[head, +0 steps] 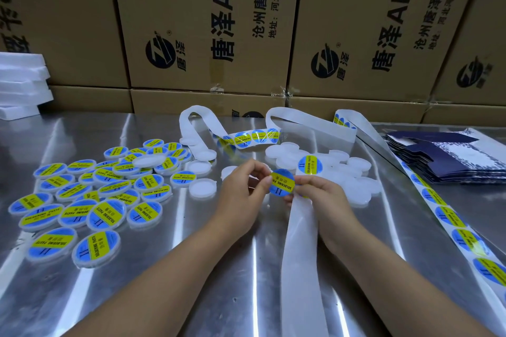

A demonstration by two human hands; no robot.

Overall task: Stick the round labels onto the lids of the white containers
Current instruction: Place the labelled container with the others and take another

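My left hand (242, 186) pinches the left edge of a round blue and yellow label (282, 181) above the table's middle. The label's right edge is pinched by my right hand (317, 191), which also rests on the white backing strip (301, 241). Whether a lid sits behind the label I cannot tell. Several labelled white containers (82, 200) lie in a heap at the left. Several bare white containers (342, 169) are piled behind my hands, one of them labelled (310, 164). A strip of unused labels (451, 216) runs along the right.
The work surface is a shiny metal table (164, 268). Cardboard boxes (205, 22) form a wall at the back. White foam pieces (22, 85) are stacked at the far left. A pile of flat dark blue cartons (449, 156) lies at the right.
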